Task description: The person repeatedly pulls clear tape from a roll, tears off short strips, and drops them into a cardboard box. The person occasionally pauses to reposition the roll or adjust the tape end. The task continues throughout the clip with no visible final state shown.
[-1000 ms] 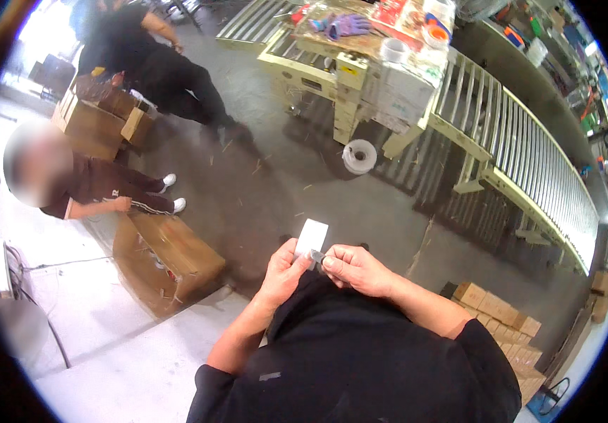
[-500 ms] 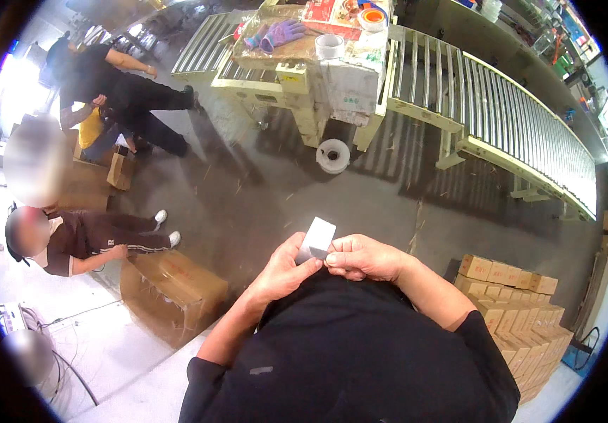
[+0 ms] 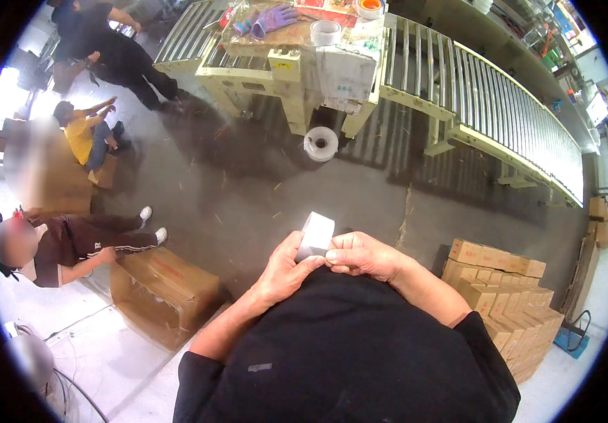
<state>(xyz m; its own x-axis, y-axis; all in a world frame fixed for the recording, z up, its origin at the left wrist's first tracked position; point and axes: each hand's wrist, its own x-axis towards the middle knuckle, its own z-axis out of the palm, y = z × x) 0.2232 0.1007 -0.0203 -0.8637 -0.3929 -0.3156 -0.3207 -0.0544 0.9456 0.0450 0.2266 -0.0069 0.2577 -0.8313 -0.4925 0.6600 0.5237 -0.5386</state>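
In front of my chest, my left hand (image 3: 282,276) grips a small white block-like thing (image 3: 317,232) with a bright top and a greyer near side. Whether it is a little box or a roll I cannot tell. Its thumb lies along the near side, with the fingers behind. My right hand (image 3: 365,256) is closed in a pinch at the thing's lower right edge, thumb against fingertips. Whatever lies between those fingertips is too small to make out. Both hands nearly meet there, just beyond my dark shirt.
Ahead runs a roller conveyor (image 3: 491,95) with a worktable bearing purple gloves (image 3: 274,21) and tape rolls (image 3: 326,32). A white bucket-like container (image 3: 320,144) stands beneath. Stacked cartons (image 3: 505,303) rise at right. A large open carton (image 3: 166,292) and several people are at left.
My view has shifted slightly, so the surroundings sit further left and higher. The white thing is tilted a little differently in my hands. The person in yellow now shows raised arms.
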